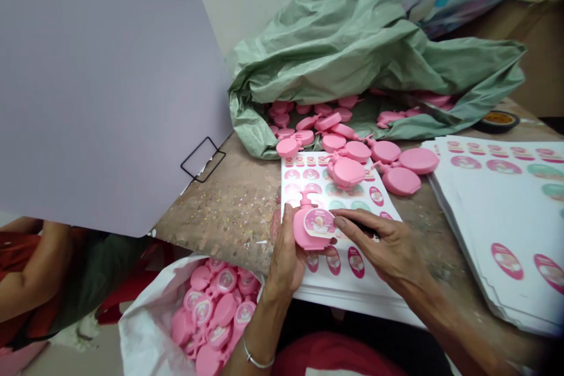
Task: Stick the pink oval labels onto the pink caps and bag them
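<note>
My left hand [285, 258] is closed around a pink bottle-shaped plastic piece [304, 229], held just above a sticker sheet [330, 188]. My right hand [382, 244] presses an oval sticker [320, 221] onto the piece's face with thumb and forefinger pinched at the sticker's edge. Below the table edge at my left, a white sack [145, 323] holds several pink pieces with stickers on them. Several plain pink pieces [348, 170] lie on the sheet's far end and spill from a green plastic bag [352, 47].
A stack of sticker sheets [497, 211] lies at the right. A grey board [101, 82] stands at the left with a black wire clip [202, 158]. A tape roll [497, 120] sits at the far right. Another person's arm [30, 270] shows at lower left.
</note>
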The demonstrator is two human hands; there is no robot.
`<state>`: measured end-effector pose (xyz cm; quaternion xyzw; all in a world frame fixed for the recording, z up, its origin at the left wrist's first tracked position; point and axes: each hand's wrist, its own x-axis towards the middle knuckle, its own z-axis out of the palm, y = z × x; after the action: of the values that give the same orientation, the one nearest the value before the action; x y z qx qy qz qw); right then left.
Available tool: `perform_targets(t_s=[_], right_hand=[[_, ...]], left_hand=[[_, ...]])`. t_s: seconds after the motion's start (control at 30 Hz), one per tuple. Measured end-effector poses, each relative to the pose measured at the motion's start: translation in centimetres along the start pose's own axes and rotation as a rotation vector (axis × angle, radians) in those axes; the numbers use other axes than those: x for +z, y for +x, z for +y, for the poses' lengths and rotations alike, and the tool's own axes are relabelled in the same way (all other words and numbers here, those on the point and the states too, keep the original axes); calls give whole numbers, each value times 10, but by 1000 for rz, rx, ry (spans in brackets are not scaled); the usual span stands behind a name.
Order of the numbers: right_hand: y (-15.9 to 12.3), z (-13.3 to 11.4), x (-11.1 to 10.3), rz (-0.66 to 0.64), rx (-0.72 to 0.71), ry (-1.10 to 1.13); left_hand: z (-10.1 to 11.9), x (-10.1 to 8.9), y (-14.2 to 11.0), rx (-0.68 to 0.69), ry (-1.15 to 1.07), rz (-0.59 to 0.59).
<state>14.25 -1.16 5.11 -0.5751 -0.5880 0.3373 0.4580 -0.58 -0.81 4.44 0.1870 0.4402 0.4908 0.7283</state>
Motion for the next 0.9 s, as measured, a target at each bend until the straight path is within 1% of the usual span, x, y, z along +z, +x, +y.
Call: perform_targets(t_s=[0.2,0.33,0.6,0.77,0.9], right_hand=[[-2,6,-2,26,27,-15],[-2,6,-3,13,27,-23],[-5,7,3,-23,35,-2],[-4,4,4,-63,32,5],[-5,5,5,-54,31,-5]], left_hand=[[-3,-3,3,-24,-19,-36],[-4,-4,4,-29,-25,-78],[-6,-6,4,-16,-18,-59],[-7,-5,3,33,-9,-56],[-8,-6,3,56,13,-47]])
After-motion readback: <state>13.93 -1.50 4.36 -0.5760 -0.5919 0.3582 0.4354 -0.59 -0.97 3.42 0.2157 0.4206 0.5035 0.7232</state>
